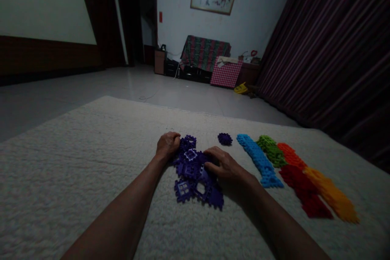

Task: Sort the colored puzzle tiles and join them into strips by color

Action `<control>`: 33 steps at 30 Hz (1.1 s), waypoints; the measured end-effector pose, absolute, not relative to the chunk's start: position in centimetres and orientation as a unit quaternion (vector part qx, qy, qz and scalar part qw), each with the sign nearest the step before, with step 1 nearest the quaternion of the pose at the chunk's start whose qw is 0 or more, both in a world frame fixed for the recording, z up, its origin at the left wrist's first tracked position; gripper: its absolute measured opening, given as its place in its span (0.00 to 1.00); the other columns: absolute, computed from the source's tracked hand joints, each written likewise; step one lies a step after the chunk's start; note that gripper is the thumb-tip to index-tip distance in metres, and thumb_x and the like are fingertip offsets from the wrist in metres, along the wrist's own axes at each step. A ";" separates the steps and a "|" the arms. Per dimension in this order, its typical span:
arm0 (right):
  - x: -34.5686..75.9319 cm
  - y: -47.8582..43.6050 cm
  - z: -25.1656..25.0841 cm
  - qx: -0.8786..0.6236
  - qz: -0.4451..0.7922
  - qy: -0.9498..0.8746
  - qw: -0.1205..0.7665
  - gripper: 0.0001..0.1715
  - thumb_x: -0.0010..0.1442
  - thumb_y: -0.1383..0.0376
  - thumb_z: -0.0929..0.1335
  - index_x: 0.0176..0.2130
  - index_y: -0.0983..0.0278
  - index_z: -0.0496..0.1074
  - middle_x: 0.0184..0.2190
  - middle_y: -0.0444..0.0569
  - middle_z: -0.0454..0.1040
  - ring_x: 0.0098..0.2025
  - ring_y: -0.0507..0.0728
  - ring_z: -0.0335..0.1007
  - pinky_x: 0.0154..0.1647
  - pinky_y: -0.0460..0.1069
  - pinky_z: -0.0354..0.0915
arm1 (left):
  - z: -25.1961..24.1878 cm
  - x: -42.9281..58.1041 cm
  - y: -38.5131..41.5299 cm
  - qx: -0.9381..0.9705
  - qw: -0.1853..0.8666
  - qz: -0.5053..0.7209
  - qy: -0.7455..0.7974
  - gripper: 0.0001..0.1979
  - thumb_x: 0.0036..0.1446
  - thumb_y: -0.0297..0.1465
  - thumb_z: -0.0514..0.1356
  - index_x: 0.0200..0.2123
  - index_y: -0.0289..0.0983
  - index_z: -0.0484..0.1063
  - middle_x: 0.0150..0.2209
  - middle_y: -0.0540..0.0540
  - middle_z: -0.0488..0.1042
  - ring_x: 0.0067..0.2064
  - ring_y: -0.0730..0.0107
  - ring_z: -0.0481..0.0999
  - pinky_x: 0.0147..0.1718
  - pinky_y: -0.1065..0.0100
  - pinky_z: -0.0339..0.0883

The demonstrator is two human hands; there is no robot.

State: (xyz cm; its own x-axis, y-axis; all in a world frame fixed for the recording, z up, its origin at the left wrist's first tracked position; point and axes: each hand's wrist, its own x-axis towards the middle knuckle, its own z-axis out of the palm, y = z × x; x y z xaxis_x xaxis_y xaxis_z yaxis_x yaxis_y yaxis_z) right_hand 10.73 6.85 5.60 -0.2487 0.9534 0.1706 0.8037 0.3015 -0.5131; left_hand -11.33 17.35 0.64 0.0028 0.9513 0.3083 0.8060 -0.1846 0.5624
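One big cream shag rug (91,162) fills the lower view. On its R side, rows of sorted interlocking plastic tiles run side by side, slanting away from the person: yellow row (332,197) outermost, then red row (304,191), orange row (291,155), green row (270,150), and blue row (258,160) nearest the hands.

The purple tile pile (195,174) is a loose clump at centre, between both hands. Its long axis runs roughly near-to-far, and flat square tiles are at the near end.

The left hand (167,146) is curled, knuckles up, touching the pile's far-L edge; can't tell if it pinches a tile. The right hand (224,166) is palm down with fingers bent onto the pile's R side; can't tell if it has hold of anything. Both hands touch the pile, and the R covers more of it.

A lone purple piece (224,139) lies apart, just beyond the R hand's fingers, between pile and blue row.
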 end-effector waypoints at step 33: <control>11.7 10.7 3.4 -0.745 0.036 -0.655 0.120 0.26 0.54 0.51 0.68 0.45 0.65 0.67 0.43 0.56 0.69 0.46 0.62 0.69 0.45 0.51 0.62 | 0.7 -11.4 17.3 0.702 0.107 0.321 0.626 0.16 0.58 0.31 0.53 0.43 0.41 0.80 0.46 0.48 0.80 0.49 0.65 0.78 0.52 0.68 0.68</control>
State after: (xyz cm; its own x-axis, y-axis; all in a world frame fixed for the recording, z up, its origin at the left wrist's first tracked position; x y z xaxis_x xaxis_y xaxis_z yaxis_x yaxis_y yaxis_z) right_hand 11.74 10.66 3.39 0.1397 0.9847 0.1037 0.9675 -0.1134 -0.2262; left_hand -11.39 17.27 0.67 0.0093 0.9483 0.3172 0.8106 -0.1929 0.5529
